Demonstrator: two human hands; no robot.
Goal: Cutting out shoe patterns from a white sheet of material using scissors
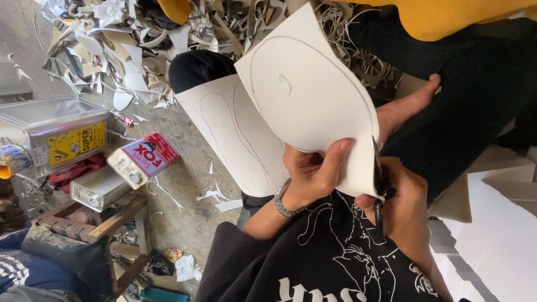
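From the head view, the left hand (313,173) pinches the white card sheet (307,89) near its lower edge, fingers closed on it; the sheet's long axis runs up-left over the lap. The right hand (400,196) grips dark scissors (379,184) at the sheet's right edge, with a heap of offcuts (140,45) crowding the floor beyond.

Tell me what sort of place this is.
Likely a small craft or shoemaking workshop, worked on the floor: a heap of offcuts, metal tins, and the left hand holding a pencil-marked sheet while the right hand cuts it with scissors.
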